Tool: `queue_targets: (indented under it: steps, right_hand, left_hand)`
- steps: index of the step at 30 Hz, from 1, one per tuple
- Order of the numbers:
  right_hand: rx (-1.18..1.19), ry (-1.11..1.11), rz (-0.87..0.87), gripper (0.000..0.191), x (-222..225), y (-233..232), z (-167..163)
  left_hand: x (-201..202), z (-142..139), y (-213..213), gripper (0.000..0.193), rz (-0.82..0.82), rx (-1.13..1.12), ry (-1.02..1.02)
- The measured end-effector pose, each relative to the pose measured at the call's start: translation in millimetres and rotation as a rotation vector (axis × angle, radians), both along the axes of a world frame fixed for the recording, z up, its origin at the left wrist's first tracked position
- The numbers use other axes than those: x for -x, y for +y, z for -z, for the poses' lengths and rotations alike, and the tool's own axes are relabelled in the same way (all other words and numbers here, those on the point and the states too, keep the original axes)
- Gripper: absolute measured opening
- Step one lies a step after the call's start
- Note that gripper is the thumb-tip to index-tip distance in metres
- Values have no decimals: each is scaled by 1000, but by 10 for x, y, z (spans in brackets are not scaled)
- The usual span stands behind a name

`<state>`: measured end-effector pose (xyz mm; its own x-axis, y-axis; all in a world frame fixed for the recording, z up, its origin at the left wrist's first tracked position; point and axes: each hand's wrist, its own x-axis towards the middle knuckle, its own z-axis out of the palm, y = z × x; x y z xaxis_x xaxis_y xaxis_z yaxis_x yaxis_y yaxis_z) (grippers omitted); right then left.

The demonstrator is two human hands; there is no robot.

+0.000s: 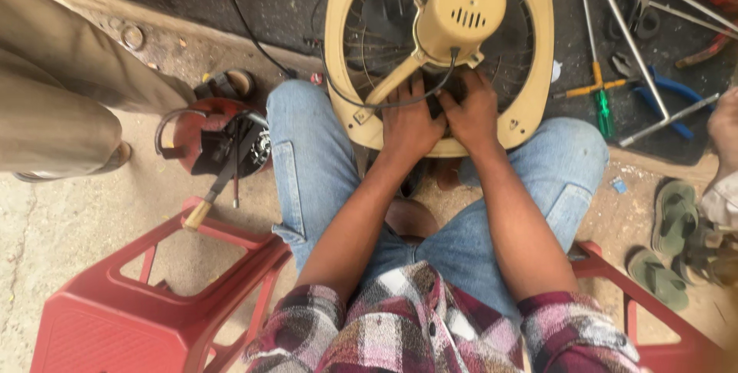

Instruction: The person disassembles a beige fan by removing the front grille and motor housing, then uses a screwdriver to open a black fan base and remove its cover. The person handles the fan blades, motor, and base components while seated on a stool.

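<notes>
**Exhaust fan (438, 50) resting between the knees, both hands working under its motor**

The exhaust fan, a cream frame with a wire guard and a round motor housing (461, 12), is lying against the person's knees at about 12 o'clock in the view, its lower edge touching the blue jeans. The frame looks whole: the support arms are sitting in place and the housing is closed, so I judge that the work is in an early or middle stage and not near its end.

At 9 o'clock a red plastic stool (146, 296) is standing, and just above it a small red machine with a wooden-handled tool (223, 181) is lying on the ground. A black cable (254, 35) is running from the upper edge down to the fan.

The left hand (411, 123) is pressing on the guard just under the housing, with its fingers curled narrow around something dark. I cannot tell what exactly it is holding. The right hand (473, 112) is touching it, side by side, fingers also bent and closed on the same dark part. No tool is showing in either hand.

At 2 o'clock screwdrivers (600, 96) and blue pliers (661, 96) are lying on the dark mat, well apart from the hands and unused now. At 4 o'clock green sandals (673, 219) are lying on the floor.
</notes>
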<state>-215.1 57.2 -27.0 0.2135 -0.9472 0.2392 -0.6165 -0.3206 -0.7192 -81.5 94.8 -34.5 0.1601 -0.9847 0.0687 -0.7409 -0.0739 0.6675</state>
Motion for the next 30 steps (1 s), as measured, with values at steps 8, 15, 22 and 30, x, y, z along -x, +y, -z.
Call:
queue_targets:
  steps: [8,15,22,30]
  right_hand:
    - [-166,-137,-67,30,-73,216,0]
    - [-187,-218,-169,25,-156,399,81]
    - [-296,-284,-214,24,-237,444,100]
    - [-244,-136,-186,23,-423,538,136]
  left_hand:
    - [-98,114,65,86,-41,47,29]
    - [-352,72,245,87,-25,106,89]
    - [-498,78,329,73,-28,41,124]
    - [-708,198,525,88,-21,44,107]
